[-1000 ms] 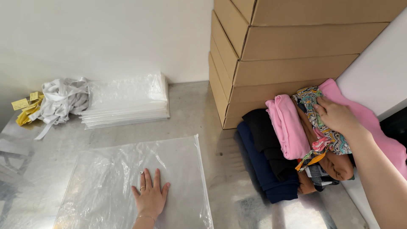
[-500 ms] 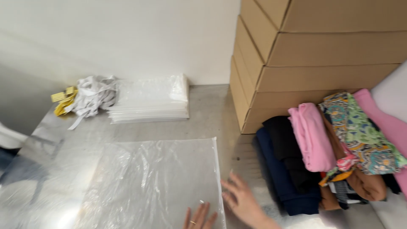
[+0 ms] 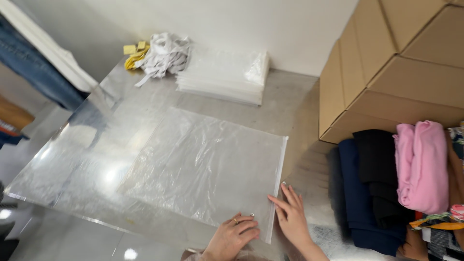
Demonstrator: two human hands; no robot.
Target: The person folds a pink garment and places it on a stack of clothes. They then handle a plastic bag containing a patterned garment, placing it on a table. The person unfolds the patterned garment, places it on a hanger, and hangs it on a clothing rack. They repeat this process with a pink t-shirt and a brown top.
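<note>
A large clear plastic zip bag (image 3: 203,166) lies flat on the shiny metal table (image 3: 96,145). My left hand (image 3: 232,237) rests palm down on the bag's near right corner, fingers spread, a ring on one finger. My right hand (image 3: 291,217) lies flat right beside the bag's zipper edge, fingertips touching it. Neither hand holds anything.
A stack of clear bags (image 3: 224,77) sits at the back, with crumpled white plastic and yellow tags (image 3: 157,55) to its left. Cardboard boxes (image 3: 396,67) stand at the right. Folded clothes, navy (image 3: 360,198), black and pink (image 3: 423,164), are piled beside them. A person in jeans (image 3: 34,67) stands at far left.
My right hand has left the clothes pile and come down beside the bag's zipper edge. My view has swung left and closer to the table.
</note>
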